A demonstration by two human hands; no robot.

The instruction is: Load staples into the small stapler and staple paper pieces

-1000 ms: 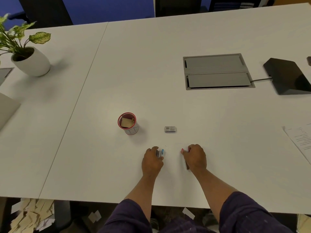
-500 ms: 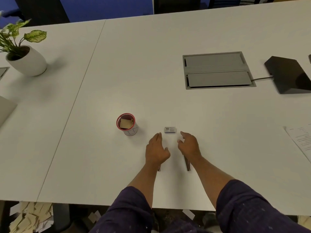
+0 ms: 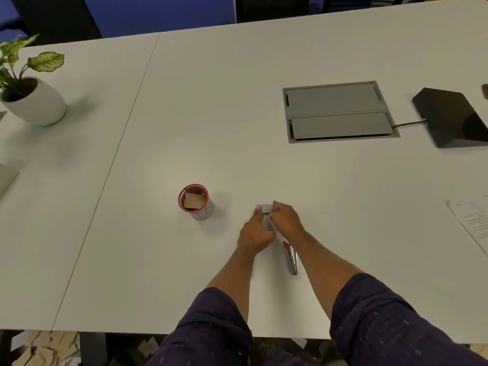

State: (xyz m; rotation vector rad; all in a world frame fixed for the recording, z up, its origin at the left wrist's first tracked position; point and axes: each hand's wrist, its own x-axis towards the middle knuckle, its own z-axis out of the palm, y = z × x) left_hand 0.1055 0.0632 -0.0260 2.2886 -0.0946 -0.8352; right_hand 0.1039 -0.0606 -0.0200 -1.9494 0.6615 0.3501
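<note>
Fingers (image 3: pixel 258 212) of both hands now pinch the staple box (image 3: pixel 264 208) at frame centre; stapler (image 3: pixel 291 257) released on the table (image 3: pixel 211 128) below; loading starts.

Non-task stuff, going off the grey cable hatch (image 3: pixel 336 112) set in the white table (image 3: pixel 211 114): black wedge-shaped box (image 3: pixel 451 117) just right of it with a cord, printed sheets (image 3: pixel 472 220) further right and nearer, potted plant (image 3: pixel 31 93) way off left.

Dark purple sleeves (image 3: pixel 383 320) — faintly speckled — pushed up, forearms bare.
</note>
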